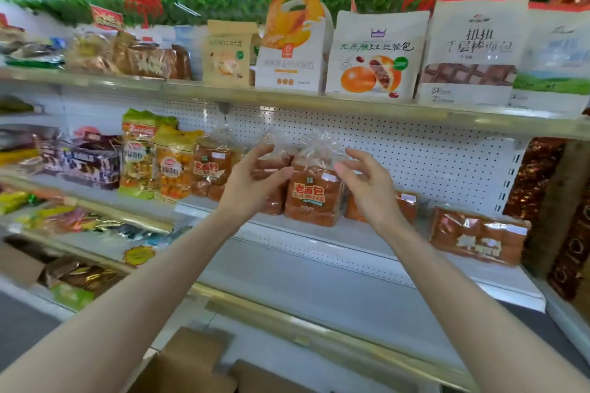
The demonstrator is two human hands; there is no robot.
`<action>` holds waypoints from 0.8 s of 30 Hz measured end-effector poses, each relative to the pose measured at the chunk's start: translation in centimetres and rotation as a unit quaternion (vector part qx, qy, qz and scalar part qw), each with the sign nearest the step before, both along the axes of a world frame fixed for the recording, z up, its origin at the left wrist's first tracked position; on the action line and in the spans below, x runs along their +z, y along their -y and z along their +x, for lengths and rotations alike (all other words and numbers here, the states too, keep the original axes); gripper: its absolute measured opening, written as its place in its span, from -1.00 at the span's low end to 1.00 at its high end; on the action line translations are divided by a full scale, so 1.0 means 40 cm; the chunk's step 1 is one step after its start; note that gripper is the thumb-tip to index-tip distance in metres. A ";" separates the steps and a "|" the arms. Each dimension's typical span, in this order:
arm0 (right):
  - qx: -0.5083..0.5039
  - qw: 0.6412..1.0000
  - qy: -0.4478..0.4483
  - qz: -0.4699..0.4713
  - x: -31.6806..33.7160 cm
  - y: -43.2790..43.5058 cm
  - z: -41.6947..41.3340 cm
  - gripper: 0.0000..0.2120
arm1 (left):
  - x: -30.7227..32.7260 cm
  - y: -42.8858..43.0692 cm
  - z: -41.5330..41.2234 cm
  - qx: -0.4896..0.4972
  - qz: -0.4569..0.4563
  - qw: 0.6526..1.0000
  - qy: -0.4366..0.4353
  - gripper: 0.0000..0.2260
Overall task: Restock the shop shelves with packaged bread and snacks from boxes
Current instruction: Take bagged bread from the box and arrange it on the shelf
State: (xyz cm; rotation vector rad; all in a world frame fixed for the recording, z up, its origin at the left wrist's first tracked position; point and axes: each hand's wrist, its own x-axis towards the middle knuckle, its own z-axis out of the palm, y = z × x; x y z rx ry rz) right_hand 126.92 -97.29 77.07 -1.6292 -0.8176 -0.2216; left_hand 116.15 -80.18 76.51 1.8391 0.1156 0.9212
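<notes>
Head view: left hand point(252, 180) and right hand point(367, 183) each show an open grip, fingers loosely spread, holding nothing, flanking an upright bagged loaf point(311, 198) labelled OLD BREAD. It stands on the white middle shelf point(367, 234) among similar loaves point(210, 169), before a pegboard back point(415, 150).

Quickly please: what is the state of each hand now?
Left hand: open, holding nothing.
Right hand: open, holding nothing, beside the clear plastic bag of brown bread.
</notes>
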 end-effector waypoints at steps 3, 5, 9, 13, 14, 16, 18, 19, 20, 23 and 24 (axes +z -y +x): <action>0.010 1.000 -0.018 -0.005 -0.068 -0.125 -0.045 -0.58 | -0.067 -0.117 -0.062 0.007 -0.014 1.000 -0.014 -0.51; 0.005 0.999 -0.040 -0.011 -0.132 -0.234 -0.078 -0.60 | -0.127 -0.220 -0.102 0.008 -0.021 0.999 -0.041 -0.53; -0.015 0.996 -0.086 -0.024 -0.265 -0.409 -0.118 -0.62 | -0.244 -0.395 -0.137 -0.006 -0.031 0.994 -0.104 -0.50; -0.041 0.988 -0.142 -0.035 -0.390 -0.516 -0.129 -0.67 | -0.358 -0.506 -0.125 -0.016 -0.060 0.987 -0.146 -0.54; -0.048 0.986 -0.155 -0.035 -0.417 -0.532 -0.126 -0.70 | -0.384 -0.521 -0.118 -0.023 -0.072 0.985 -0.156 -0.54; -0.065 0.979 -0.191 -0.041 -0.495 -0.574 -0.104 -0.73 | -0.457 -0.565 -0.089 -0.034 -0.087 0.978 -0.186 -0.55; -0.082 0.970 -0.220 -0.059 -0.579 -0.598 -0.078 -0.70 | -0.531 -0.596 -0.055 -0.042 -0.097 0.971 -0.214 -0.54; -0.087 0.967 -0.229 -0.068 -0.625 -0.605 -0.066 -0.69 | -0.572 -0.609 -0.035 -0.045 -0.103 0.968 -0.224 -0.53; -0.092 0.964 -0.238 -0.077 -0.663 -0.610 -0.056 -0.67 | -0.606 -0.618 -0.018 -0.048 -0.109 0.965 -0.236 -0.53; -0.107 0.950 -0.272 -0.110 -0.803 -0.626 -0.013 -0.62 | -0.743 -0.640 0.053 -0.056 -0.134 0.948 -0.285 -0.57; -0.111 0.944 -0.286 -0.120 -0.848 -0.628 0.003 -0.62 | -0.787 -0.644 0.074 -0.055 -0.148 0.940 -0.303 -0.59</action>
